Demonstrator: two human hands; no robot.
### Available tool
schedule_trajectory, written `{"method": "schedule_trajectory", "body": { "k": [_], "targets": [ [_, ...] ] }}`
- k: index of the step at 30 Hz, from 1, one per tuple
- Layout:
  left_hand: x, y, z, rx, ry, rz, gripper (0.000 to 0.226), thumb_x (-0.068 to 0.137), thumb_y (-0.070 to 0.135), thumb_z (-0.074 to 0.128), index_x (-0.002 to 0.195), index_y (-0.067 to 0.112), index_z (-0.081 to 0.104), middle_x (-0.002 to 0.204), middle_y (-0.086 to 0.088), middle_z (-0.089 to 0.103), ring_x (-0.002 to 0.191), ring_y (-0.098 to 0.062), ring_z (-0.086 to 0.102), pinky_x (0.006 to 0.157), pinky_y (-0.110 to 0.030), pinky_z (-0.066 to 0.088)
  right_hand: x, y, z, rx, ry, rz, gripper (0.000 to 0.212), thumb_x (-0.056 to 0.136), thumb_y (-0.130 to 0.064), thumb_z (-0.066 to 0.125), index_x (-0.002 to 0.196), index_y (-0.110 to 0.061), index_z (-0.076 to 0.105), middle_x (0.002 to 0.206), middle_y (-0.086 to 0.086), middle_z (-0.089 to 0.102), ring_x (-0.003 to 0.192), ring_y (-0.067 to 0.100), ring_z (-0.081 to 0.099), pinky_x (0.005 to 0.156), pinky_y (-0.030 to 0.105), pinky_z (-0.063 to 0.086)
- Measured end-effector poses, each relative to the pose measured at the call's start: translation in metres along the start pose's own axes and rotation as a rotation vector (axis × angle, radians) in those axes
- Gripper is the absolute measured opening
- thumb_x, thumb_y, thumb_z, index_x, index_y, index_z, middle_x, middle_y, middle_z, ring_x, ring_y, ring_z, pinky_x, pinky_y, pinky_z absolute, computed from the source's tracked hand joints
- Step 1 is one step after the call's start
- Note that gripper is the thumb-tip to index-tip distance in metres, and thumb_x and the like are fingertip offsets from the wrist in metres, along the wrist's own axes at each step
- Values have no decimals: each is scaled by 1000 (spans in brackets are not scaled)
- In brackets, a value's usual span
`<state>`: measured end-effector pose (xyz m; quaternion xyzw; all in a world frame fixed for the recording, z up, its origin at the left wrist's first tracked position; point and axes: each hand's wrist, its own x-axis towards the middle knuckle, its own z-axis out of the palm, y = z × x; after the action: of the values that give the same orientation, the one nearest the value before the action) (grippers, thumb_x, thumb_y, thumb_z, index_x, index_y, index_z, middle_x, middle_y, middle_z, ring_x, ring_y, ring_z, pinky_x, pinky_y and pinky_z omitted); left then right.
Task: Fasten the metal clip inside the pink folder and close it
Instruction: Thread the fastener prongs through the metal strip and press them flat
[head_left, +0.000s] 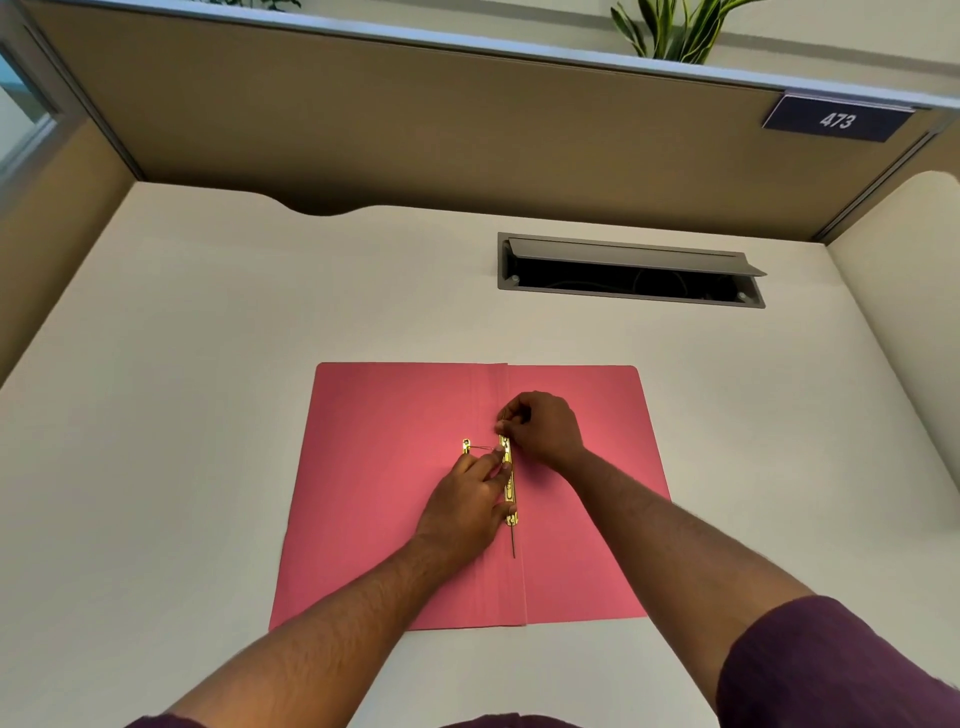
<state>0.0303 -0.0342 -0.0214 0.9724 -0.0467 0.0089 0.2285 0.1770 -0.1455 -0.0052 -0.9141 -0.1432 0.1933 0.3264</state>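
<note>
Both hands (543, 428) pinch the metal clip (508, 480) along the open pink folder (374, 467) spine

The pink folder (395, 493) lies open and flat on the worktop, both covers spread, its centre fold running away from the viewer. The metal clip (509, 480), a slim gold-coloured bar, sits along that fold near the middle. A thin prong sticks out past its near end, a second thin prong angles off to the left, and a small gold piece (466, 446) lies at that prong's far end.
</note>
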Motion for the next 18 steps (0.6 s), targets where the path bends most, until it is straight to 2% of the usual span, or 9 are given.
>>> {"method": "schedule_trajectory", "body": {
  "k": [2, 4, 6, 8, 11, 13, 16, 18],
  "targets": [
    [0, 0, 0, 5, 9, 10, 50, 86, 34, 68, 130, 10, 61, 140, -4, 55, 115, -26, 50, 106, -38, 43, 1, 1, 0, 50, 21, 23, 9, 75, -16, 85, 82, -17, 78, 76, -5, 75, 72, 14, 69, 71, 31, 55],
    [1, 1, 0, 1, 11, 10, 51, 86, 33, 68, 131, 10, 60, 140, -4, 55, 115, -25, 50, 105, -36, 43, 2, 4, 1, 123, 47, 68, 11, 74, -10, 81, 83, -15, 79, 78, -1, 76, 75, 20, 73, 77, 42, 62],
    [1, 1, 0, -6, 13, 5, 52, 86, 33, 68, 132, 11, 59, 139, -3, 55, 115, -25, 49, 106, -35, 43, 3, 8, 4, 182, 74, 100, 16, 72, -7, 78, 85, -17, 77, 80, -1, 75, 77, 22, 74, 78, 49, 63],
    [1, 1, 0, -5, 17, 3, 51, 85, 32, 68, 131, 11, 60, 138, -2, 55, 115, -25, 49, 107, -35, 42, 3, 12, 8, 227, 109, 114, 22, 71, -11, 80, 89, -21, 72, 82, -1, 73, 79, 25, 73, 76, 52, 62],
    [0, 1, 0, 10, 28, 3, 49, 85, 32, 68, 129, 11, 62, 138, -3, 56, 115, -25, 49, 108, -35, 39, -2, 14, 8, 276, 152, 114, 35, 73, -18, 88, 100, -22, 67, 88, 5, 68, 79, 31, 73, 73, 53, 63],
    [-1, 1, 1, 6, 22, -5, 51, 86, 34, 68, 131, 11, 60, 141, -4, 54, 117, -25, 48, 108, -34, 38, -7, 17, 7, 307, 162, 120, 34, 77, -16, 86, 106, -17, 67, 91, 8, 68, 76, 31, 74, 71, 53, 63],
    [-3, 1, 2, -8, 11, -18, 52, 89, 36, 63, 135, 13, 57, 148, -2, 48, 117, -23, 46, 108, -32, 39, -20, 22, 6, 295, 174, 90, 29, 84, -14, 80, 110, -16, 67, 92, 6, 69, 74, 25, 73, 75, 50, 63],
    [-6, 1, 2, -12, 22, -18, 51, 91, 35, 61, 137, 14, 55, 150, -1, 46, 114, -21, 47, 105, -33, 42, -35, 26, 5, 200, 174, 32, 29, 86, -12, 76, 115, -15, 68, 98, 2, 69, 78, 15, 68, 79, 39, 61]
  ]
}}
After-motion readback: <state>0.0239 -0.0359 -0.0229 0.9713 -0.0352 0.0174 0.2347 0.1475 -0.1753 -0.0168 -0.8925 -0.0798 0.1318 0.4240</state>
